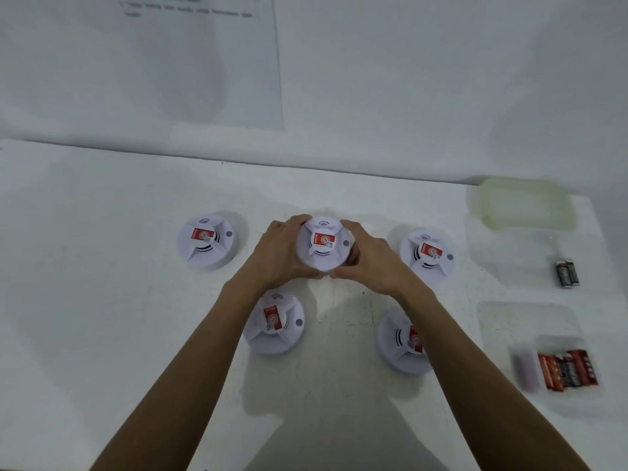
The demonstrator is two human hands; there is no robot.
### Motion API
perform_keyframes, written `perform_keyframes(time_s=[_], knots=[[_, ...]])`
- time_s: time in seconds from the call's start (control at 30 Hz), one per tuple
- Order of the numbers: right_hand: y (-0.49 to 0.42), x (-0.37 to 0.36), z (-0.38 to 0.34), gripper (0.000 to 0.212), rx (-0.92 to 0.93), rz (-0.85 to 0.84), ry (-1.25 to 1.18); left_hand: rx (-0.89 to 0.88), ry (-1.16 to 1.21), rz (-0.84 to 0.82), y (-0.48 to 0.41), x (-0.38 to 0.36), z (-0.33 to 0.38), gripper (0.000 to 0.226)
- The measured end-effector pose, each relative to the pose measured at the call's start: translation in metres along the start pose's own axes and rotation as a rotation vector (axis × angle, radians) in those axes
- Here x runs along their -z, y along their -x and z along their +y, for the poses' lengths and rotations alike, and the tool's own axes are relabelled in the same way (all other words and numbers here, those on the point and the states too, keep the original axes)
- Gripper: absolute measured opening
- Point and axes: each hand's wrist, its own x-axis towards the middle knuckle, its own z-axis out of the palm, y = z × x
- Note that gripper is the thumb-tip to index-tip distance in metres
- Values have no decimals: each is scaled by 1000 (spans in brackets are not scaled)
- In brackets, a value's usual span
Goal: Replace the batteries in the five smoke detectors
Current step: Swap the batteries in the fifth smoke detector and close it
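Wide white bench point(102, 266) runs right across in front of us, and on the wall behind it hangs a large printed paper sheet point(204, 62), its text too blurred to read. Off to the right, at the back of the bench, sits a pale green translucent plastic box point(523, 209). Nearer, a clear plastic tray point(492, 321) carries a row of red and black batteries point(567, 370) with a small pinkish block point(526, 370) just beside them.

Now the round white plastic smoke detectors, each with a red label on top: five of them, three in a back row, two nearer. The back-left detector point(205, 241), back-right detector point(428, 254), near-left detector point(275, 321) and near-right detector point(401, 341) lie on the bench, the near pair partly under the forearms. And the middle detector point(323, 244), that's in both hands! Left hand point(282, 253) curls round its left rim, right hand point(370, 256) wraps its right rim, thumbs almost meeting at the near edge. Whether it's off the bench, I cannot tell.

Smallest of all: two loose black batteries point(567, 273) lying together between box and tray.
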Motion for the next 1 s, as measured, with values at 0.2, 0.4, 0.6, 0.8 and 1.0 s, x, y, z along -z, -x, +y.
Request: perform_keyframes(time_s=[0.2,0.4,0.6,0.8,1.0], knots=[[-5,-2,2,88,-42,-38,15,-33,-89,23,-6,-7,-5,103],[-2,3,-9,89,-90,-104,143,-87,-106,22,2,-4,1,108],[6,2,-46,51,89,141,226,-136,-150,144,33,21,-4,79],[-13,-16,-87,38,211,88,107,-160,-203,449,65,52,-28,68],[-53,-57,-107,40,208,-69,83,63,-261,441,68,68,-84,105]])
